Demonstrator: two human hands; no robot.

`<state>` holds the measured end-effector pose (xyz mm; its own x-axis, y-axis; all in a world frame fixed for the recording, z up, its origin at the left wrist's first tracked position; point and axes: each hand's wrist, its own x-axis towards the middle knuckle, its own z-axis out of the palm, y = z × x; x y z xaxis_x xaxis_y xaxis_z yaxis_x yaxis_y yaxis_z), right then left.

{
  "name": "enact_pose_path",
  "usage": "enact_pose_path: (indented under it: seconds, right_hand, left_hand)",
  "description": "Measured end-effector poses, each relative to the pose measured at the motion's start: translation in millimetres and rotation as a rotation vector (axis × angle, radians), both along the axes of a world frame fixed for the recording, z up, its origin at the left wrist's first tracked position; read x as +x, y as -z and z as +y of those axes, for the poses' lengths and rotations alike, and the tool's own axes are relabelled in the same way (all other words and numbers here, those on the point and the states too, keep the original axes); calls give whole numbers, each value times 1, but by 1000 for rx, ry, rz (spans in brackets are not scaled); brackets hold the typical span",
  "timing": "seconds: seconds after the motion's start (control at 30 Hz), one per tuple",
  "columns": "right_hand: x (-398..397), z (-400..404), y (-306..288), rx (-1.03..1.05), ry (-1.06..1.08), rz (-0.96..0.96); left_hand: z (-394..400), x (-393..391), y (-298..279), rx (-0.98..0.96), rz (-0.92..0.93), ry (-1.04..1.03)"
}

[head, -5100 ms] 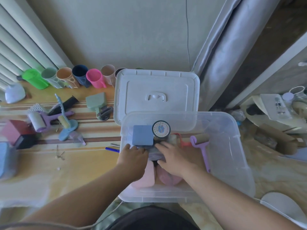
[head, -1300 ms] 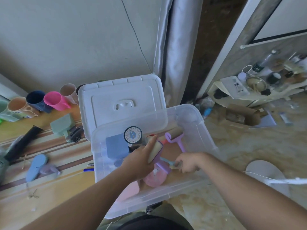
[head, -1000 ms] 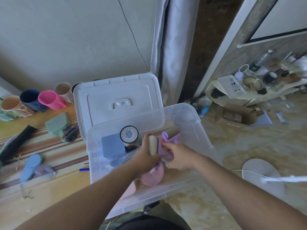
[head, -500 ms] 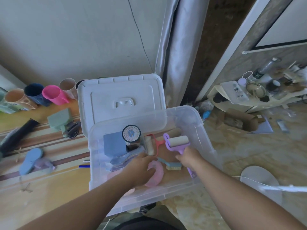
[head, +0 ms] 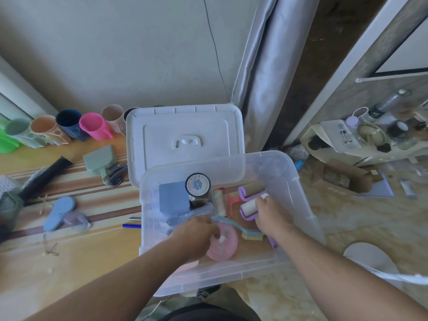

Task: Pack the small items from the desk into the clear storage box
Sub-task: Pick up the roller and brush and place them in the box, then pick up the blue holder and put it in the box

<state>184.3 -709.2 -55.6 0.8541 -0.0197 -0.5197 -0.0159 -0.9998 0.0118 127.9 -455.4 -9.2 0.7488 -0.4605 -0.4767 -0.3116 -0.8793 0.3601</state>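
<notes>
While I look down — my right hand [head: 272,215] gripping the purple roller [head: 249,208], left hand [head: 195,235] loosely curled beside the pink disc [head: 225,244] in the clear box [head: 298,195].

Storage box [head: 298,205] at tabletop's [head: 69,262] right edge — lid [head: 185,126] behind it, cups [head: 92,126] in a row left of lid; rollers [head: 249,208], brush [head: 250,235], jar [head: 198,184] inside.

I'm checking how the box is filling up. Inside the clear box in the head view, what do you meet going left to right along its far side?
Blue block → black round-lidded jar → red-handled lint roller → purple lint roller in the right hand.
</notes>
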Motion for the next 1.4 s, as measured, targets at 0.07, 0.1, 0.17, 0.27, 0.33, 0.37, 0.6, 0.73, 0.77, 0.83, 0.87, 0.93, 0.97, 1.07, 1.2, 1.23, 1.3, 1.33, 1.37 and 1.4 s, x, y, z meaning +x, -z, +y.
enact_pose_path:
  seconds: [0.07, 0.1, 0.17, 0.27, 0.33, 0.37, 0.6, 0.73, 0.77, 0.83, 0.87, 0.93, 0.97, 1.07, 1.2, 1.23, 1.3, 1.33, 1.37, 1.4]
  right_hand:
    - [-2, 6, 2, 131, -7, 73]
    - [-1, 10, 2, 155, 9, 105]
    - [2, 18, -5, 152, 30, 141]
    - [2, 37, -24, 198, -18, -9]
    - [-3, 54, -43, 300, -58, -264]
    - [-6, 65, -53, 352, -95, -400]
    - [3, 185, -93, 738, -391, -790]
    - [2, 282, -100, 847, -503, -774]
    - [0, 306, -97, 857, -518, -737]
    - [-6, 353, -85, 844, -542, -626]
    - [-9, 374, -77, 822, -557, -561]
    - [-14, 413, -58, 736, -582, -395]
    - [-15, 430, -47, 684, -581, -292]
    - [-17, 475, -9, 549, -552, -43]
    - [-21, 522, 32, 459, -495, 80]
    - [-23, 532, 40, 453, -464, 90]
    - [-24, 549, 53, 464, -380, 99]
    - [-24, 556, 59, 468, -343, 104]
    - [-23, 562, 64, 461, -318, 107]
    - [-23, 568, 68, 441, -308, 108]
  left_hand:
    - [2, -1, 1, -6, -13, 20]
    - [3, -2, 2, -22, -23, 20]
    - [6, -6, 2, -38, -55, -12]
    - [15, -7, 2, -28, -300, -129]
    - [26, -4, -2, -87, -437, -212]
    - [33, -2, -6, -127, -486, -235]
    - [152, 24, -29, -195, -638, -631]
    - [258, 14, -2, 12, -426, -793]
    - [284, 6, 5, 72, -354, -817]
    - [330, -15, 21, 163, -221, -850]
    - [351, -25, 29, 194, -169, -858]
    - [387, -42, 44, 234, -94, -875]
    - [403, -46, 51, 246, -67, -886]
    - [441, -46, 67, 276, 4, -895]
    - [466, -33, 88, 214, 71, -875]
    - [468, -29, 93, 196, 82, -866]
    - [468, -20, 101, 149, 90, -860]
    - [468, -15, 106, 126, 90, -861]
    - [467, -11, 110, 113, 87, -862]
    - [466, -7, 115, 119, 88, -862]
